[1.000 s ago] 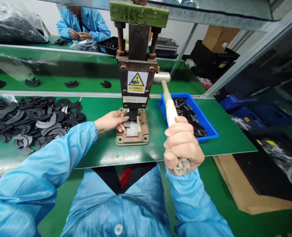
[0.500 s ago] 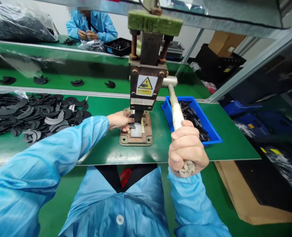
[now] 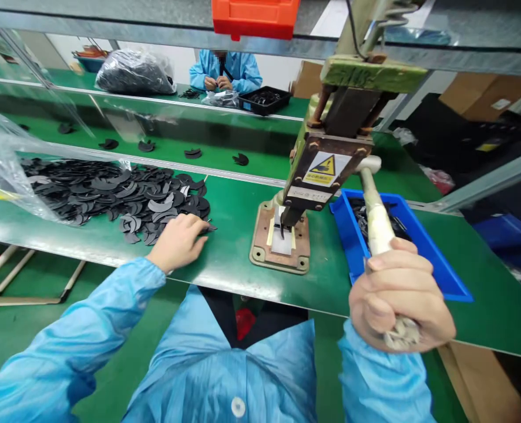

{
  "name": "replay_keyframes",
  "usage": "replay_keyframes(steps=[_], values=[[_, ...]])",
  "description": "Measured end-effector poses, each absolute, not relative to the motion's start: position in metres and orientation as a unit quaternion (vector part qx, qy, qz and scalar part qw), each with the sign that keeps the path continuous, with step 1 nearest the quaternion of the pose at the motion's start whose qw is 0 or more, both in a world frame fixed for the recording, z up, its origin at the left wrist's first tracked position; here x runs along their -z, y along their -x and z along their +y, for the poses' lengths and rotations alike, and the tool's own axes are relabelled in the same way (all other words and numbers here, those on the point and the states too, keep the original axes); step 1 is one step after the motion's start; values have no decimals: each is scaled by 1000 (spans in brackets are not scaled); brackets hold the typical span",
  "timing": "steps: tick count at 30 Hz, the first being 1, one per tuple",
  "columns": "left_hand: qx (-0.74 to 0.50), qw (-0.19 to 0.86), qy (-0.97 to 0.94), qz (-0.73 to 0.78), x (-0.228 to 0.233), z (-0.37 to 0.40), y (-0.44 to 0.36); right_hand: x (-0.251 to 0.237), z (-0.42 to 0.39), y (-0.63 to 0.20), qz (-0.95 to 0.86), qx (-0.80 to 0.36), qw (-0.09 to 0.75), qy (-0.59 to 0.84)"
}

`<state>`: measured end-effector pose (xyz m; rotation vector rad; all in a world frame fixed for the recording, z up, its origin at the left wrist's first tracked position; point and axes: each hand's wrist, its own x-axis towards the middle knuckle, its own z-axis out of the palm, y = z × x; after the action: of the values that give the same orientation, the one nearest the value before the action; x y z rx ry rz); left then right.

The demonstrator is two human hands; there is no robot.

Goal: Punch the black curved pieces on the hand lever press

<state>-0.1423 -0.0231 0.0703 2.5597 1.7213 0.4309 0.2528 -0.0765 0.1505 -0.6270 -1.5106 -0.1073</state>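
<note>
My left hand (image 3: 178,241) lies flat on the near edge of the pile of black curved pieces (image 3: 110,191), at about ten o'clock from me on the green tabletop (image 3: 229,235). My fingers (image 3: 197,226) are spread loose on top of the pieces, and I cannot tell if they have one pinched yet. I think this is the picking-up step: I am getting one piece to feed the press. At about one o'clock from that hand stands the hand press (image 3: 326,158), with its brown base plate (image 3: 280,244) bolted down and a yellow warning sticker (image 3: 323,167) on the front. The spot under the punch looks bare, with only a white pad there. My right hand (image 3: 399,299) is at four o'clock, clenched tight around the long lever handle (image 3: 375,211), which leans toward me. Just right of the press is a blue tray (image 3: 436,264) with dark bits inside. Next, I think I need to pinch just one piece, not two stuck together, and slide it straight under the punch, keeping my fingertips out of the way. Far off at twelve o'clock another person (image 3: 225,67) in a blue coat works at their own bench, beside a black bag (image 3: 134,73) and a black tray (image 3: 264,98).
</note>
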Motion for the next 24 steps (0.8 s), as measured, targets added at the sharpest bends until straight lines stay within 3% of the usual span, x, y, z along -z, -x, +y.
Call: replay_keyframes(steps=[5,12,20,24], values=[[10,-52,-834,549,-68,-5,183,-152,-75,-250,-660,50,696,277],[69,-69,-857,506,-75,23,175,-156,-78,-250,-680,39,682,265],[-55,-38,-870,488,-100,21,157,-154,-76,-248,-681,46,688,245],[-195,73,-838,504,-106,9,126,-153,-75,-247,-679,45,691,243]])
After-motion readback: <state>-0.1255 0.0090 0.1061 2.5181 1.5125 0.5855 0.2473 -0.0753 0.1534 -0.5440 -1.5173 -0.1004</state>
